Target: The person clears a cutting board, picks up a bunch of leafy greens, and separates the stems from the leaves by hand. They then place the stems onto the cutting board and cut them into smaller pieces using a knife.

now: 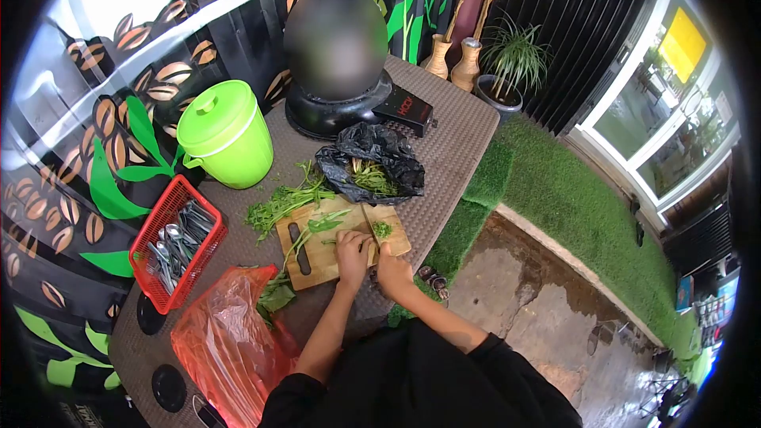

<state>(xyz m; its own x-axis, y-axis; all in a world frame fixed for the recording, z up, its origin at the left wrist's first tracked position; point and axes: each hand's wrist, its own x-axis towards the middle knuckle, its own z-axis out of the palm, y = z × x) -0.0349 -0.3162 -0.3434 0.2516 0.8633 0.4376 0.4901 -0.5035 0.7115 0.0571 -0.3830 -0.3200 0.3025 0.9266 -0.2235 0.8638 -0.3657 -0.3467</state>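
Observation:
A wooden cutting board (323,257) with a dark handle slot lies on the table in front of me. My left hand (353,255) presses down on it, fingers curled over leafy green stems (323,223). Close on its right, my right hand (394,273) is closed around a knife, whose thin blade (370,223) points away from me across the board. The handle is hidden in my fist. A small heap of chopped greens (382,230) sits to the right of the blade. More leafy greens (297,195) lie at the board's far edge.
Behind the board, a black plastic bag (372,143) holds stems. A lime-green lidded bucket (226,139), a red basket (149,277) of cutlery and a red plastic bag (226,341) stand to the left. A black appliance (337,111) is farther back. The table's right edge (468,182) borders grass.

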